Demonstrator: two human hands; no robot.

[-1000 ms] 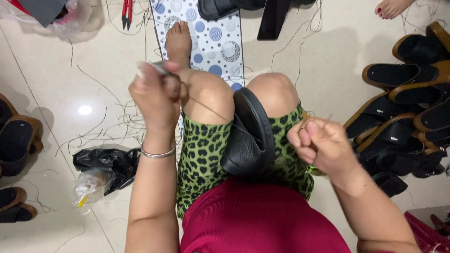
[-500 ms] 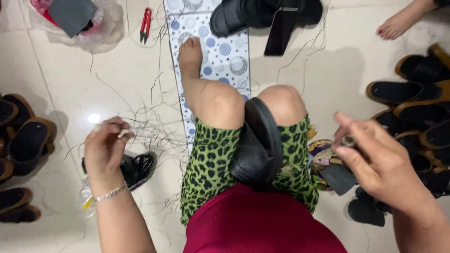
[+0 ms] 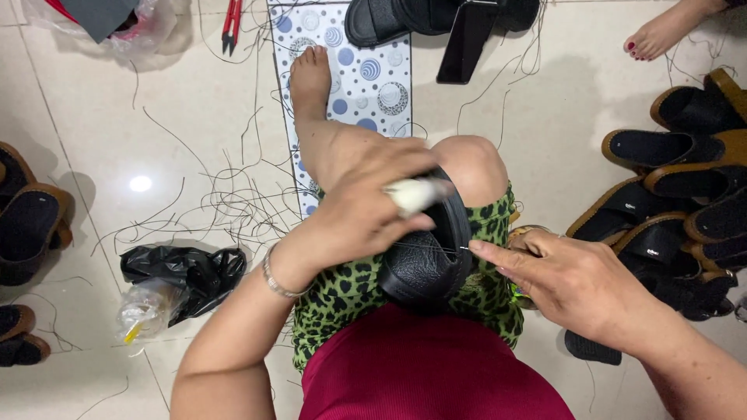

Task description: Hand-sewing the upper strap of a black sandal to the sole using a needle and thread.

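sandal: black sandal (image 3: 424,264) is lying across the person's lap, between the knees, on the leopard-print shorts (image 3: 342,288); upper side facing up.
thread: thin thread (image 3: 432,247) is running across the sandal's top toward the right fingertips.
left hand: left hand (image 3: 362,206) is resting over the sandal's upper edge, fingers curled around a small whitish tool (image 3: 416,194); can't tell what kind of tool. Bracelet (image 3: 274,274) is sitting on the wrist.
right hand: right hand (image 3: 572,276) is pinching at the thread end beside the sandal's right edge, forefinger extended; needle too small to confirm.
floor: glossy cream tile floor (image 3: 156,132) is carrying everything; loose thread offcuts (image 3: 226,202) are scattering over the middle left.
mat: blue-dotted white mat (image 3: 369,78) is lying under the person's bare foot (image 3: 310,78), toward the floor's top edge.
right edge: finished sandals (image 3: 677,187) with tan soles are piling up there.
left edge: more dark sandals (image 3: 27,225) are sitting there, cut off by the frame.
lower left: crumpled black bag (image 3: 187,268) and a clear bag (image 3: 144,311) are lying touching.
top edge: red-handled cutters (image 3: 231,19), black sandal parts (image 3: 436,19), partly cut off.
top right corner: another person's foot (image 3: 665,31) is showing; the rest is out of frame.
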